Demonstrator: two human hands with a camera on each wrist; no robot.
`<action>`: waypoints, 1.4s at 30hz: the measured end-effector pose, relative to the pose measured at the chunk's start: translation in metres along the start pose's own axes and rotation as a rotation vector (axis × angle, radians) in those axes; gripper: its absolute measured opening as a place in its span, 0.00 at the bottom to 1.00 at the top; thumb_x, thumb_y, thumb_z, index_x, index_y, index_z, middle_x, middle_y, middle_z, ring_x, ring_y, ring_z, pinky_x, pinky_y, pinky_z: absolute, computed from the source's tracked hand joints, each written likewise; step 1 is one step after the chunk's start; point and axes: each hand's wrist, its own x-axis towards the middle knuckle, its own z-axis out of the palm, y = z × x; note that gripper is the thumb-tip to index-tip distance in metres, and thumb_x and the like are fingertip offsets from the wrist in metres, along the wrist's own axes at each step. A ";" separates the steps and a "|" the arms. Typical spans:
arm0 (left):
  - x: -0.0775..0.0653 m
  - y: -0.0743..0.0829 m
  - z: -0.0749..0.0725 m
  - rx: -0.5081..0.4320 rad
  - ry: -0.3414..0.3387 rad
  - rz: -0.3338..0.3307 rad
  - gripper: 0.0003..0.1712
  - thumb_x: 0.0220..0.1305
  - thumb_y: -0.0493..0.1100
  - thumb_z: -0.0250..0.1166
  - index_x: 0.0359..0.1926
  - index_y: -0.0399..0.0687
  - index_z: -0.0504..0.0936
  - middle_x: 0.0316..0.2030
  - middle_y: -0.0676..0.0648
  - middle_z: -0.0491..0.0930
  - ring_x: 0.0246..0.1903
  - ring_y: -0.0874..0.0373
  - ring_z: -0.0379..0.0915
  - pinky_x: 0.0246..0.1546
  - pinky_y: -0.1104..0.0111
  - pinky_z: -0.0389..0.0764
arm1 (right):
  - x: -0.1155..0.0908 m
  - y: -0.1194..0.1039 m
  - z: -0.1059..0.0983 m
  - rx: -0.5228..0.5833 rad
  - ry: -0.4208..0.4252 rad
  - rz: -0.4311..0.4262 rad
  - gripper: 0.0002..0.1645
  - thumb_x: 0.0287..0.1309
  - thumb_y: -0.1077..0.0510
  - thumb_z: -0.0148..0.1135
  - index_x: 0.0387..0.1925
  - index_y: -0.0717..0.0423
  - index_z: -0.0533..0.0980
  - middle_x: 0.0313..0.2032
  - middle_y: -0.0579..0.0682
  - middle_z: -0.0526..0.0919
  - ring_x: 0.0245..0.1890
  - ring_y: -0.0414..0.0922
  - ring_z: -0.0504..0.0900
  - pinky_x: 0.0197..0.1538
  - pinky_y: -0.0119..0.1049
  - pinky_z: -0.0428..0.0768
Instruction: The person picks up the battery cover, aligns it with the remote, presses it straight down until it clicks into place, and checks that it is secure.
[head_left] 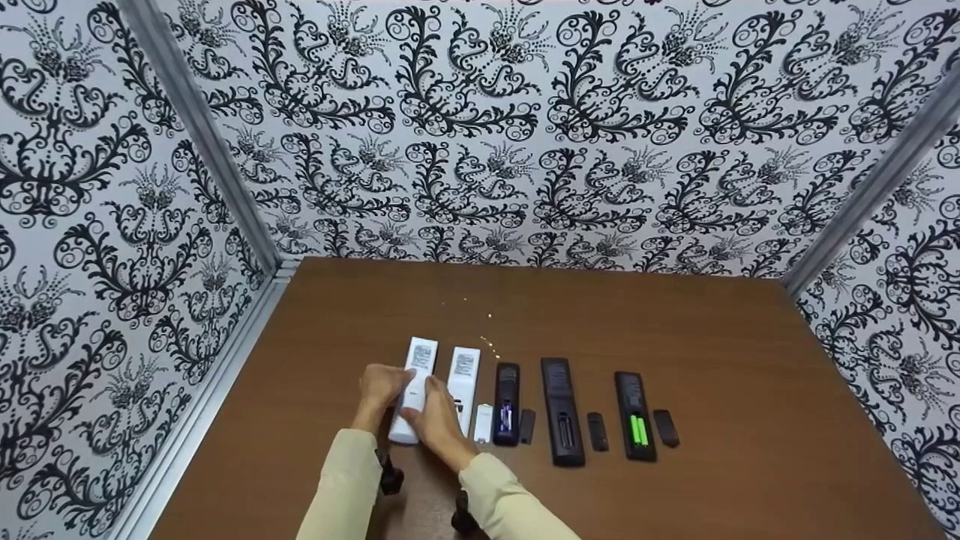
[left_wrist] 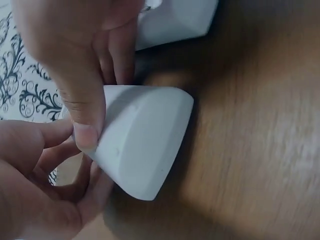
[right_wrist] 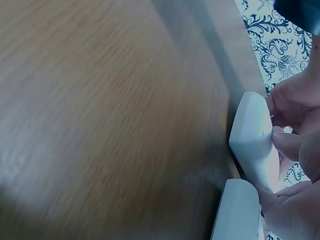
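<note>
A white remote control point(head_left: 424, 356) lies back side up at the left of the row, its printed label at the far end. My left hand point(head_left: 382, 386) grips its left side, thumb over the back. From the right, my right hand point(head_left: 439, 420) holds the same remote, its thumb on the back near the lower half. In the left wrist view, the right thumb presses on the white casing point(left_wrist: 150, 140) close to its rounded end. Right beside it lies a second white remote point(head_left: 465, 364) with its battery compartment uncovered, partly hidden by the right hand.
Farther right lie a white battery cover point(head_left: 484, 424), a small black remote point(head_left: 508, 375) with purple batteries, a longer black remote point(head_left: 559, 382) with a bare compartment, and a black remote point(head_left: 630, 386) with green batteries. Black covers point(head_left: 665, 427) lie beside them on the brown table point(head_left: 750, 360).
</note>
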 end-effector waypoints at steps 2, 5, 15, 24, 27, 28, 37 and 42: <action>-0.002 -0.001 0.000 0.072 0.027 0.049 0.16 0.57 0.45 0.71 0.37 0.35 0.90 0.41 0.34 0.87 0.47 0.35 0.81 0.49 0.52 0.81 | 0.000 0.000 0.001 -0.014 -0.001 0.002 0.41 0.53 0.64 0.72 0.61 0.84 0.66 0.62 0.77 0.71 0.64 0.68 0.72 0.68 0.54 0.71; -0.004 -0.005 0.001 0.078 0.044 0.061 0.15 0.59 0.45 0.71 0.37 0.35 0.90 0.41 0.34 0.87 0.50 0.32 0.80 0.52 0.47 0.79 | -0.001 0.001 0.003 -0.037 -0.008 0.006 0.40 0.53 0.63 0.72 0.61 0.82 0.67 0.63 0.75 0.71 0.64 0.67 0.73 0.68 0.54 0.71; -0.008 -0.005 0.005 0.036 0.082 0.013 0.14 0.58 0.46 0.71 0.37 0.38 0.90 0.41 0.36 0.88 0.46 0.37 0.83 0.45 0.48 0.80 | -0.001 0.000 0.000 -0.060 -0.011 -0.014 0.34 0.51 0.64 0.71 0.58 0.79 0.72 0.61 0.73 0.73 0.61 0.65 0.75 0.65 0.53 0.75; -0.008 -0.001 0.007 0.040 0.063 -0.048 0.18 0.64 0.50 0.66 0.44 0.40 0.88 0.46 0.37 0.87 0.46 0.40 0.82 0.45 0.48 0.77 | -0.005 0.003 -0.020 -0.058 0.013 -0.109 0.22 0.54 0.64 0.72 0.50 0.67 0.80 0.55 0.59 0.79 0.56 0.55 0.80 0.61 0.43 0.79; -0.007 0.005 0.010 0.033 0.076 -0.046 0.18 0.64 0.49 0.67 0.47 0.40 0.87 0.48 0.37 0.86 0.48 0.39 0.81 0.48 0.46 0.77 | -0.006 0.009 -0.030 -0.127 0.057 -0.177 0.15 0.53 0.64 0.72 0.44 0.63 0.83 0.49 0.55 0.82 0.52 0.52 0.81 0.58 0.43 0.79; -0.007 0.009 0.011 0.029 0.081 -0.045 0.18 0.63 0.49 0.67 0.48 0.41 0.87 0.48 0.38 0.86 0.49 0.39 0.81 0.49 0.46 0.77 | -0.005 0.011 -0.035 -0.152 0.067 -0.199 0.13 0.53 0.64 0.71 0.42 0.62 0.84 0.47 0.54 0.83 0.51 0.52 0.81 0.57 0.43 0.78; -0.006 0.029 0.030 0.008 0.106 0.097 0.17 0.54 0.46 0.76 0.41 0.38 0.88 0.37 0.38 0.89 0.42 0.41 0.85 0.43 0.51 0.80 | -0.011 0.023 -0.066 -0.326 0.092 -0.263 0.09 0.51 0.60 0.74 0.37 0.54 0.85 0.40 0.48 0.84 0.44 0.48 0.79 0.46 0.40 0.72; -0.008 0.035 0.038 0.038 0.068 0.090 0.20 0.53 0.48 0.75 0.41 0.39 0.88 0.37 0.38 0.89 0.44 0.40 0.84 0.44 0.51 0.81 | -0.017 0.029 -0.078 -0.388 0.108 -0.293 0.09 0.51 0.58 0.75 0.36 0.53 0.85 0.40 0.47 0.83 0.43 0.47 0.79 0.45 0.39 0.72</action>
